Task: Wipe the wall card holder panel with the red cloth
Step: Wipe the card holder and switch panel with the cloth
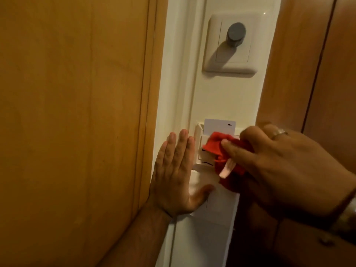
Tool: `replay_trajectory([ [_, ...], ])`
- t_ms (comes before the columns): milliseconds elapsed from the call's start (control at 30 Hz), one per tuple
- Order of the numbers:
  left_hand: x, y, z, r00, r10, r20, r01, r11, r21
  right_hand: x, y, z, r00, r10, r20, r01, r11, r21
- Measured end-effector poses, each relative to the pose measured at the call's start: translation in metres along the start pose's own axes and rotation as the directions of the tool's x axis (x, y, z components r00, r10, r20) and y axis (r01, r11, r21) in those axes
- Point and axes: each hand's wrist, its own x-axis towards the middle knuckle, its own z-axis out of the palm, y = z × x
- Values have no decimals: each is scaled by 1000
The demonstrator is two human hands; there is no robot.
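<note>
The white card holder panel (200,149) is fixed to a narrow white wall strip, with a white key card (217,127) standing in its slot. My right hand (285,170) is closed around a bunched red cloth (213,145) and presses it against the panel's front, covering most of the panel's right side. A pale tag hangs from the cloth. My left hand (177,174) lies flat with its fingers spread on the wall strip just left of the panel, holding nothing.
A white dimmer plate with a grey round knob (236,33) sits higher on the same strip. A wooden door (73,112) fills the left side, and brown wooden panelling (308,64) borders the right. A second white plate (217,207) sits below the holder.
</note>
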Motion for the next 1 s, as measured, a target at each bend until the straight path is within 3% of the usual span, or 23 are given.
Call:
replay_trajectory([
  [167,-2,2,0,1000,-12,-14,12,1000,-21,7,-10,-6,967,-186,175,191,982,-14],
  [367,-1,-1,1,1000,-20,12,20,1000,-4,30,-5,-24,981,-130,146,147,983,-111],
  [500,-2,3,3,1000,-26,-17,25,999,-47,25,-14,-24,942,-161,293,181,982,-44],
  [633,0,-1,4,1000,-10,-18,9,999,-31,23,1,-24,983,-90,159,110,987,-121],
  [767,-4,0,5,999,-29,-39,26,998,-55,12,-11,3,970,-234,-68,221,962,-160],
  [1000,-4,0,5,998,-22,-61,21,1000,-14,7,-6,26,965,-256,-63,241,953,-182],
])
